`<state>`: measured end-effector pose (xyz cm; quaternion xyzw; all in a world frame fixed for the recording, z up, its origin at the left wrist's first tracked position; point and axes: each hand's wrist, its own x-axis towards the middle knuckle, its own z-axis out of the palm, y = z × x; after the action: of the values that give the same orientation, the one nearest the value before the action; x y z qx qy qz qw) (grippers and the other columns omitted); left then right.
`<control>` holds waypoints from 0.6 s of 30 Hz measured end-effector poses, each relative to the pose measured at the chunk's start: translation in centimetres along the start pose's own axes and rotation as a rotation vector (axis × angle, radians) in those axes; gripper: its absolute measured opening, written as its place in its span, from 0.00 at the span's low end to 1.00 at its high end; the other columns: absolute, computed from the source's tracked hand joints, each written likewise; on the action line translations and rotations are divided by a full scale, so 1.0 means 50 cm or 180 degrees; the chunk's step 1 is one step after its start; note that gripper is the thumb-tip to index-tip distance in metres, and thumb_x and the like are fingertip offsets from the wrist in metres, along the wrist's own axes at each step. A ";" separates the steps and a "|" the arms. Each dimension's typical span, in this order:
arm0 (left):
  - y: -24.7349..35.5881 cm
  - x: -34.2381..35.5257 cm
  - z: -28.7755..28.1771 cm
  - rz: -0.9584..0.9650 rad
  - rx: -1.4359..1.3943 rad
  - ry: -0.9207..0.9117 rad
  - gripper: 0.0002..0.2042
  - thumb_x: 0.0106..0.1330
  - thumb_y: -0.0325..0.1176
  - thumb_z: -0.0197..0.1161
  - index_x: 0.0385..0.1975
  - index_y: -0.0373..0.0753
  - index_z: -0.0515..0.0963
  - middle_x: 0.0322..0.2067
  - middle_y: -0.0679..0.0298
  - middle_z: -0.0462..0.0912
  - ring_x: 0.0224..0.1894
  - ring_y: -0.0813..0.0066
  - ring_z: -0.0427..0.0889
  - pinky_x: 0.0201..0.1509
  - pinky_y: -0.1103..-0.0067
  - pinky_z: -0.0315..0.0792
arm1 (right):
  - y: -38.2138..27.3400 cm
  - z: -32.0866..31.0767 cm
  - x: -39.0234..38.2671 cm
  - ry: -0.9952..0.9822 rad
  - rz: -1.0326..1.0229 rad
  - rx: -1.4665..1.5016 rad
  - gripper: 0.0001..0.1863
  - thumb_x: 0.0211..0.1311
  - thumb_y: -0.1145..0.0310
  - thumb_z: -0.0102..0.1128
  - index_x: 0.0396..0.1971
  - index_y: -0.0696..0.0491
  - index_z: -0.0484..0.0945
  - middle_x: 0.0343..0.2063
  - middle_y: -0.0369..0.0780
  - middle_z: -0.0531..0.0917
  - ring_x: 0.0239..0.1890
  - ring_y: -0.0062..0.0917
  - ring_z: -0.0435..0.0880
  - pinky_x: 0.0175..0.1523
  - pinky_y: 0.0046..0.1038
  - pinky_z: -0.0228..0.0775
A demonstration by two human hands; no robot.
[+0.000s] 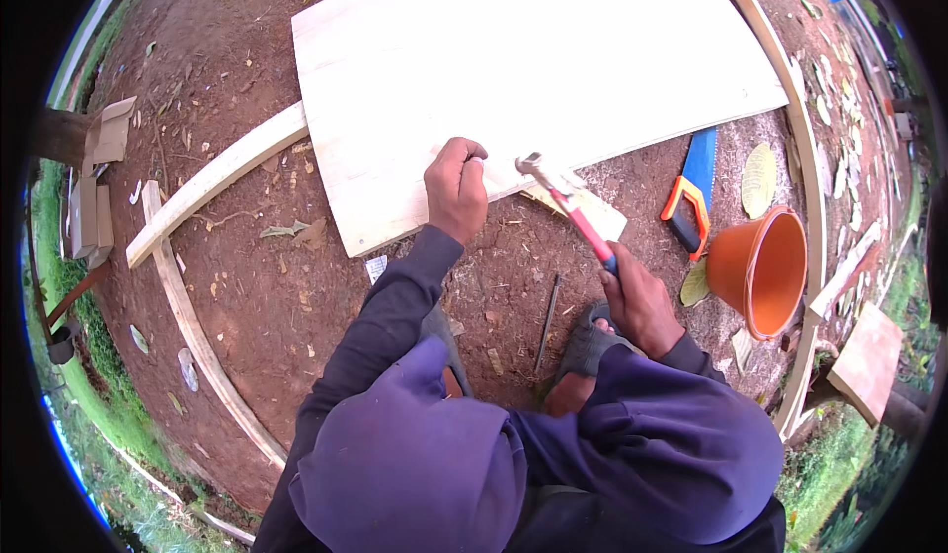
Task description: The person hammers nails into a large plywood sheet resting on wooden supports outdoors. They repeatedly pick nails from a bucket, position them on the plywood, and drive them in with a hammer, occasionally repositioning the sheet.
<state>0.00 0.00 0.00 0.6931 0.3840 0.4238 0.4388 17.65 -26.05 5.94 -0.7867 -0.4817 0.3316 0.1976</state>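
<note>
A large pale wooden board (513,59) lies in front of me, brightly lit. At its near edge my left hand (458,190) rests on the board, thumb and forefinger pinched together. Whatever may be between those fingertips is too small to make out. My right hand (640,301) is wrapped round the blue end of a hammer (585,225) with a red and blue handle. The metal hammer head is raised to the right of my left hand, near the board's edge, and apart from that hand.
Right of the hammer lie a handsaw (688,202) with a blue blade and an orange bucket (758,272) tipped toward me. Wooden strips (227,175) frame the work on left and right. A wood offcut (602,219) and a thin dark rod (547,323) lie on the dirt.
</note>
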 end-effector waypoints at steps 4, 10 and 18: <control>-0.001 0.058 0.001 0.0012 0.0029 0.0047 0.08 0.62 0.27 0.52 0.31 0.30 0.77 0.28 0.51 0.80 0.32 0.60 0.79 0.40 0.68 0.73 | -0.138 -0.073 0.037 0.0813 -0.1089 -0.0223 0.21 0.74 0.66 0.56 0.62 0.59 0.69 0.35 0.53 0.83 0.35 0.52 0.85 0.40 0.46 0.77; 0.005 0.011 0.005 -0.0479 -0.0270 0.0080 0.09 0.64 0.26 0.50 0.32 0.30 0.77 0.29 0.52 0.81 0.33 0.63 0.80 0.39 0.69 0.73 | -0.075 -0.057 -0.017 0.1240 -0.0741 0.1173 0.22 0.74 0.63 0.56 0.62 0.57 0.69 0.32 0.52 0.83 0.30 0.49 0.84 0.39 0.40 0.76; -0.012 0.003 0.005 -0.0474 -0.0214 0.0190 0.10 0.66 0.25 0.49 0.36 0.29 0.78 0.32 0.53 0.82 0.35 0.63 0.81 0.42 0.70 0.75 | -0.141 -0.072 -0.021 0.1121 -0.0692 0.0101 0.23 0.75 0.66 0.55 0.65 0.59 0.68 0.32 0.51 0.83 0.32 0.50 0.85 0.38 0.45 0.76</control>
<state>0.20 0.23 -0.57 0.6345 0.4330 0.4231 0.4805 15.47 -23.72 13.28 -0.7727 -0.5166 0.1732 0.3257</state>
